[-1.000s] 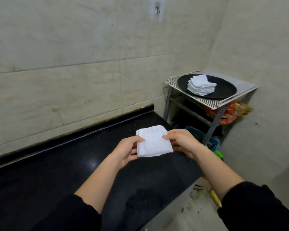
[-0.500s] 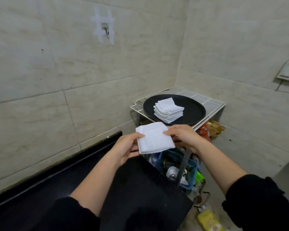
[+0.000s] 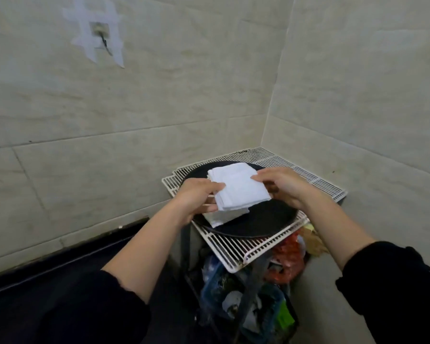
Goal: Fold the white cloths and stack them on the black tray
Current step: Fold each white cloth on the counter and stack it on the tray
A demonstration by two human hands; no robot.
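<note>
A folded white cloth (image 3: 238, 188) is held flat between both hands, just above the stack of folded white cloths (image 3: 225, 216) on the round black tray (image 3: 266, 219). My left hand (image 3: 196, 198) pinches the cloth's left edge. My right hand (image 3: 281, 184) pinches its right edge. The held cloth hides most of the stack; only the stack's front corner shows below it. Whether the cloth touches the stack cannot be told.
The tray sits on a white wire rack (image 3: 236, 249) in the wall corner. Under the rack are a blue bin with clutter (image 3: 246, 301) and a red bag (image 3: 288, 259). A black counter (image 3: 47, 281) runs along the tiled wall at lower left.
Both hands have carried the folded cloth from over the black counter to the right, over the tray, down to just above the stack. The view has turned towards the rack.
</note>
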